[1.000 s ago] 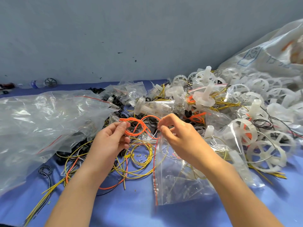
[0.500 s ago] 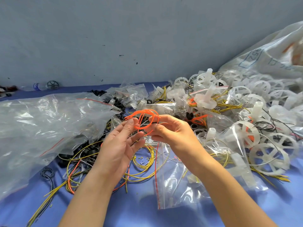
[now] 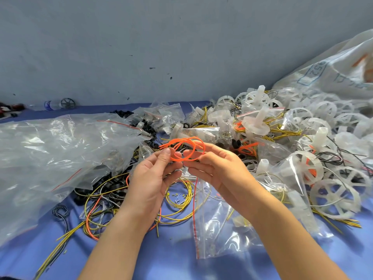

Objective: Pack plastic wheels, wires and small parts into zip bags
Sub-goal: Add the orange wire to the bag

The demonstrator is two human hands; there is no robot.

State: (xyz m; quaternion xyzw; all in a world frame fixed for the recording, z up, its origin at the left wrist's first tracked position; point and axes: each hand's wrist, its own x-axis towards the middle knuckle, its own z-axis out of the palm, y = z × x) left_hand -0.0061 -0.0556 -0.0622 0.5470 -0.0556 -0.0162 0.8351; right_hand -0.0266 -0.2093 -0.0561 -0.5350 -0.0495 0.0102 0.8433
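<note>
Left hand (image 3: 150, 178) and right hand (image 3: 218, 168): both bare. Left forearm (image 3: 121, 239) and right forearm (image 3: 282, 229) bare to the frame edge. Fingernails (image 3: 166, 151) short, plain.

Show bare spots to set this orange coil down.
Free: cloth between the forearms, left of the zip bag; also the near-right corner below the wheels. Crowded: wires beneath the coil, wheels right, big bag left.
</note>
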